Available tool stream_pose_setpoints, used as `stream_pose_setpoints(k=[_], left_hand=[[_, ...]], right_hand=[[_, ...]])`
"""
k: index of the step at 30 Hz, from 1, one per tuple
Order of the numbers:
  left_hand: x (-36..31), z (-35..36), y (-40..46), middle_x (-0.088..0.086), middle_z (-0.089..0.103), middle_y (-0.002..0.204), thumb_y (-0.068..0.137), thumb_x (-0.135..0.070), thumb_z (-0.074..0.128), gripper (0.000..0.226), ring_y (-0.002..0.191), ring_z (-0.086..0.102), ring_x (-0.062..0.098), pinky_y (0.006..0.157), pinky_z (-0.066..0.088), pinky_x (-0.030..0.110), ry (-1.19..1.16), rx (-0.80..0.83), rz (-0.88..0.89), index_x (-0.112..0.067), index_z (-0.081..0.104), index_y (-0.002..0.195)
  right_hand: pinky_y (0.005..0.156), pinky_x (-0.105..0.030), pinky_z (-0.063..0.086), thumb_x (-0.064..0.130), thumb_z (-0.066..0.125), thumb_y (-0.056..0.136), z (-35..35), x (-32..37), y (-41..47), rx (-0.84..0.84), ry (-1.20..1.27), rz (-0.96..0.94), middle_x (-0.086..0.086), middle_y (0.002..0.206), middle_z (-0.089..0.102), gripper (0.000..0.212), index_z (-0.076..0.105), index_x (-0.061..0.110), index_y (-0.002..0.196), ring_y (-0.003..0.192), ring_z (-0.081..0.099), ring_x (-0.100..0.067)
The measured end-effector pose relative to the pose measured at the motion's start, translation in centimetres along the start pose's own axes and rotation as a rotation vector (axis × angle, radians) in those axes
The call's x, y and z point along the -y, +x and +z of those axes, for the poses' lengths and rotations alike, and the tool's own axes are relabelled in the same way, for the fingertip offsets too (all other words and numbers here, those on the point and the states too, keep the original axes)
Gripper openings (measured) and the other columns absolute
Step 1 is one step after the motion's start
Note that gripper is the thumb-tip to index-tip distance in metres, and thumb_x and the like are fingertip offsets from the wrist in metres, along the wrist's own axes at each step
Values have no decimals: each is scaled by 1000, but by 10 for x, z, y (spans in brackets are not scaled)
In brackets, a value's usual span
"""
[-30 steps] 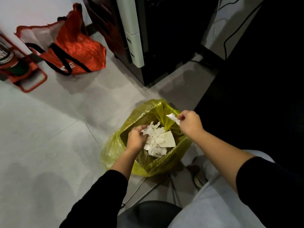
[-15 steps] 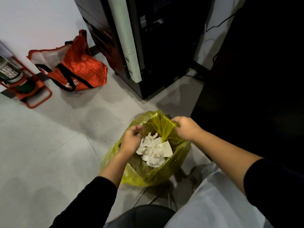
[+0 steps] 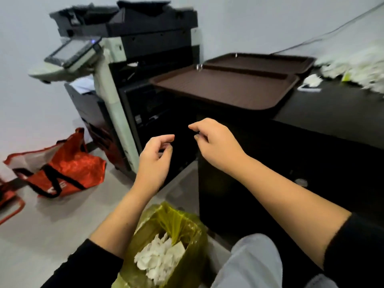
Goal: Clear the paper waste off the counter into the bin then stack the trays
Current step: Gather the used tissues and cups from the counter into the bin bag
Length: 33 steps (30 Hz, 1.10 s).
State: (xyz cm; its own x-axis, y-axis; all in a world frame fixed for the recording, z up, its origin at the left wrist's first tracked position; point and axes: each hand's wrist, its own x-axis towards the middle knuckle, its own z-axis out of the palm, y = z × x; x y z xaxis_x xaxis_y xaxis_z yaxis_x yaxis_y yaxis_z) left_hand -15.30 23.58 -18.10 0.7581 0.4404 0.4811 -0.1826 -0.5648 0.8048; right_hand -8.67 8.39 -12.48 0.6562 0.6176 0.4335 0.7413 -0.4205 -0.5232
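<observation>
1. The black counter is carrying two brown trays side by side, with paper waste lying beside them.
2. The grey floor is bearing the yellow-lined bin, a red bag and the copier.

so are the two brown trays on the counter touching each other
Touching. The head view shows the near tray and the far tray rim against rim, no counter showing between them.

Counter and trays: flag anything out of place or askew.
Shredded white paper waste still lies heaped at the far right of the black counter, with a few scraps beside the trays. The near tray juts over the counter's left edge; the far tray sits beside it, unstacked.
</observation>
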Motion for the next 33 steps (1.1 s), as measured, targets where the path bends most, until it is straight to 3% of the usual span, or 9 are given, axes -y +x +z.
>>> stream_pose_setpoints(k=[3,6,10,14,18,25,29,31,33], left_hand=[[-55,23,15,-14,58,107,92,-7,54,28,101,56,-2,82,42,5,-24,37,142,-28,59,109],[-108,61,31,-17,56,106,89,-5,56,30,104,54,-3,85,43,9,-65,100,300,-27,59,110],[-157,127,56,-14,55,107,87,-7,58,30,102,51,-4,85,37,6,-36,261,421,-25,60,111],[-169,202,85,1,47,128,89,-17,57,40,124,40,16,104,26,18,198,508,433,-19,52,128],[-178,264,104,7,18,153,93,-28,52,54,140,14,29,111,23,39,442,678,352,-27,32,143],[-180,338,144,12,1,158,96,-39,42,59,144,1,33,116,16,44,659,611,468,-27,19,149],[-176,365,165,19,8,155,94,-43,40,62,143,6,35,117,15,43,693,592,460,-23,18,149],[-175,371,168,16,23,150,96,-41,38,54,139,19,32,113,23,41,653,644,395,-20,29,146],[-174,373,168,9,33,142,97,-40,36,47,132,28,30,107,30,39,641,650,387,-19,40,140]], right_hand=[[92,-15,34,5,52,90,-56,-6,-9,-169,-51,-29,-4,115,59,32,58,9,121,111,53,-15],[91,-20,37,2,53,87,-111,-27,-18,-310,-127,-15,-7,111,58,31,60,7,116,107,53,-19],[90,-20,37,-1,52,86,-170,-69,-33,-421,-194,122,-8,112,57,31,61,5,115,109,53,-20],[93,-23,33,2,50,88,-208,-117,-51,-383,-278,324,-9,116,53,33,57,7,120,114,47,-22],[103,-24,27,2,46,90,-227,-167,-64,-341,-363,501,-9,129,46,40,50,6,129,126,38,-24],[117,-38,17,4,43,89,-238,-219,-39,-325,-562,590,-10,150,25,51,36,8,139,141,15,-29],[112,-56,18,11,45,88,-248,-236,-23,-304,-735,745,-4,156,10,54,31,15,139,142,4,-38],[108,-57,21,13,45,86,-252,-243,-16,-257,-756,843,-4,157,8,57,29,15,140,140,7,-41],[104,-53,30,13,44,85,-253,-248,-12,-225,-730,921,-9,152,20,54,33,13,138,134,21,-40]])
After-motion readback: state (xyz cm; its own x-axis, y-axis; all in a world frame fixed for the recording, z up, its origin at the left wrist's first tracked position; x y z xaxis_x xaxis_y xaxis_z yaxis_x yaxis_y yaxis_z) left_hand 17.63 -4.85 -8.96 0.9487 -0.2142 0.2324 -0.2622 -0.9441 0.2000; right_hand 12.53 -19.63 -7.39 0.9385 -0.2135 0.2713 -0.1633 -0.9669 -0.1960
